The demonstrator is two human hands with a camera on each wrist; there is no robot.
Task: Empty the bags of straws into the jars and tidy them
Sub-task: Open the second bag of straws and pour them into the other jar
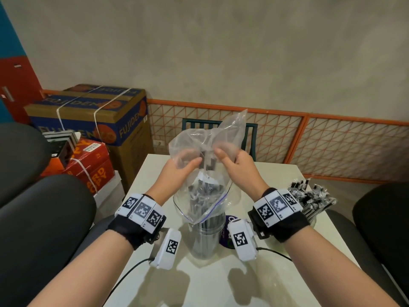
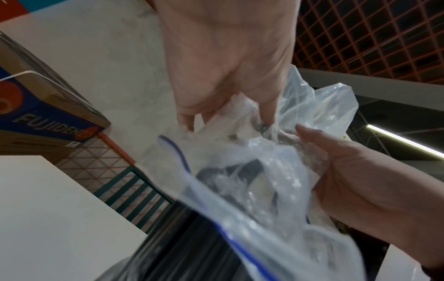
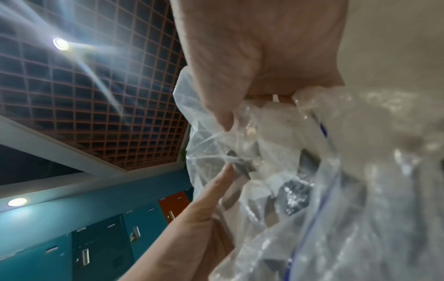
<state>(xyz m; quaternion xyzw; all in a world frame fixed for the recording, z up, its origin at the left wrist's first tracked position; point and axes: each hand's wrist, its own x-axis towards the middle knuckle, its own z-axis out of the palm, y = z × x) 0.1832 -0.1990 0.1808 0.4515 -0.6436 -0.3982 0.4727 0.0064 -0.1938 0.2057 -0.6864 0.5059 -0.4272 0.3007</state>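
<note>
Emptying step: left hand (image 1: 177, 171) and right hand (image 1: 238, 166) pinch the upturned bag (image 1: 205, 156) above the jar (image 1: 204, 238). Judged next: shake remaining straws (image 1: 207, 165) down into the jar.

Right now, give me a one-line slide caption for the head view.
Both hands, left hand and right hand, hold an upturned clear zip bag over the jar, black straws sliding in.
</note>
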